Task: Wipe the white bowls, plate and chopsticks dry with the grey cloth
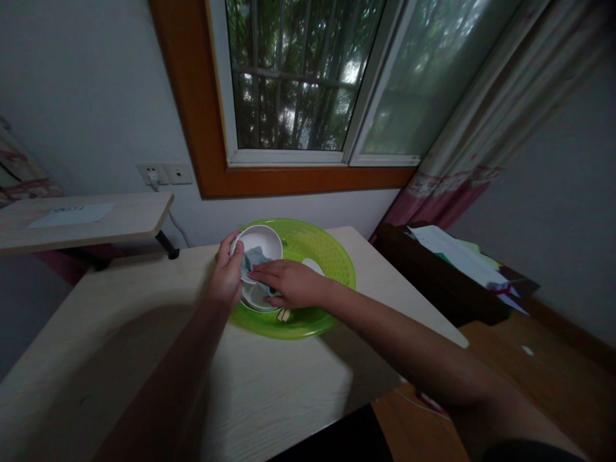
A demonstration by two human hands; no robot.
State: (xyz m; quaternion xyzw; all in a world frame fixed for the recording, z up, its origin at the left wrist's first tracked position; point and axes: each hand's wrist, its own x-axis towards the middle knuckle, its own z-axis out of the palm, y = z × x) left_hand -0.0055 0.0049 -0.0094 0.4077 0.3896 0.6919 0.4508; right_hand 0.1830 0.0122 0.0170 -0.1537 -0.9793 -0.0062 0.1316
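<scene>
My left hand (226, 273) grips the rim of a white bowl (262, 240), holding it tilted over a green plastic basin (332, 256) on the light wooden table (144, 346). My right hand (291, 282) presses a grey-blue cloth (253, 260) against the inside of that bowl, fingers together. Beneath the hands another white bowl (255, 298) lies in the basin. A white spoon-like piece (312, 263) shows behind my right hand, and the ends of pale chopsticks (283, 314) stick out below it.
A dark wooden box (433, 276) with papers (457, 253) stands right of the table. A small side table (86, 221) with a sheet of paper is at the left. A window, wall sockets (163, 173) and a curtain (481, 128) lie behind.
</scene>
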